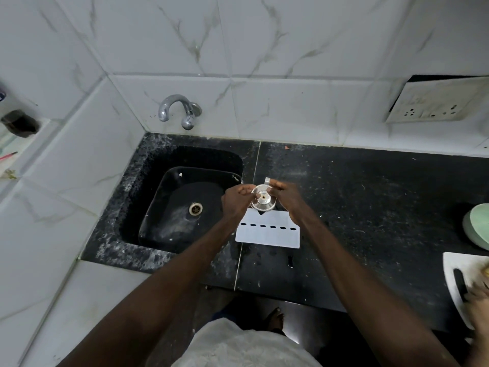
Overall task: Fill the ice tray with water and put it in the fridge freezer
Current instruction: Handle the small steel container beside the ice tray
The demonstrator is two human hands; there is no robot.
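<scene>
Hard to say what the shiny round metal thing in the middle of the frame is. It looks like some lid or cap, with a brass bit in its centre and a tab sticking up at the top. Both hands hold it: the left hand has its fingers curled on the left edge, and the right hand pinches the right side. It hides the top edge of the white tray, which lies flat on the black counter just right of the sink. Only a row of six dark ovals shows on the tray, so I can't tell if there's water in it. The sink has a drain and whitish smears on the bottom. At the right edge, a green plate and a board with a knife are cut off.
</scene>
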